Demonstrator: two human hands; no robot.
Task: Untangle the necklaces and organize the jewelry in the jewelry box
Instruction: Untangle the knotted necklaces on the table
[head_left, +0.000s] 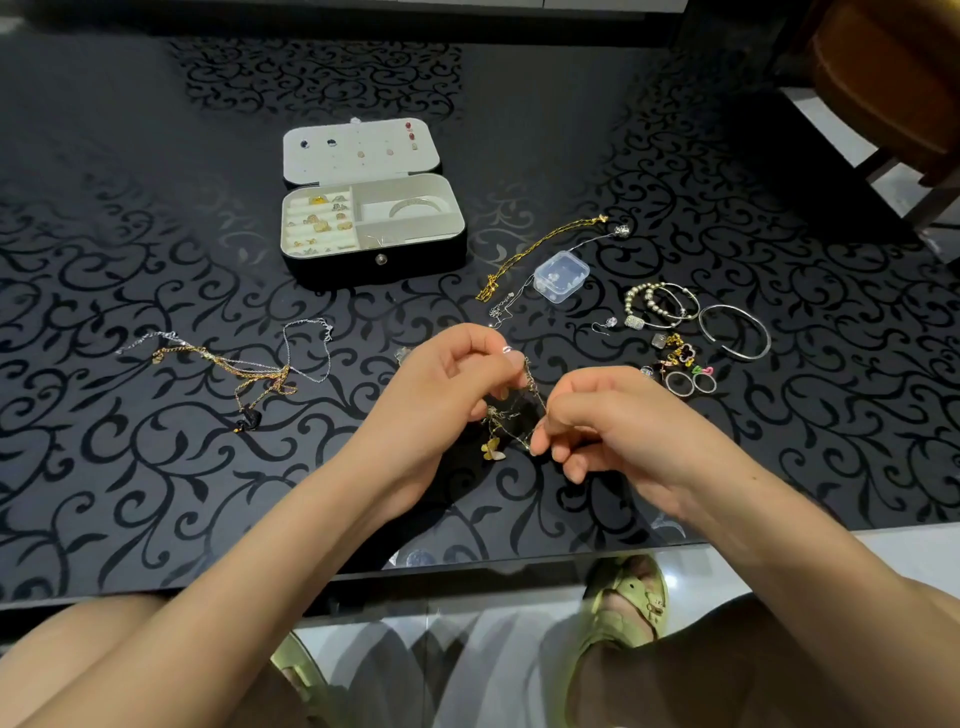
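Tangle (519, 410) of thin chains, w/ butterfly charm (492, 449), is held just above worktop (156, 493), pinched by left hand (441, 389) & right hand (618, 426) close together, prob. so knot can be teased apart. Jewelry box (374, 267) is set open behind, ready.

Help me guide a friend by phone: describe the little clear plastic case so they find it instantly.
Start at the open black jewelry box on the dark patterned table. Just to its right, past the long gold chain, sits the clear plastic case, left of the beaded bangles. It is the only see-through boxy thing among loose metal jewelry.
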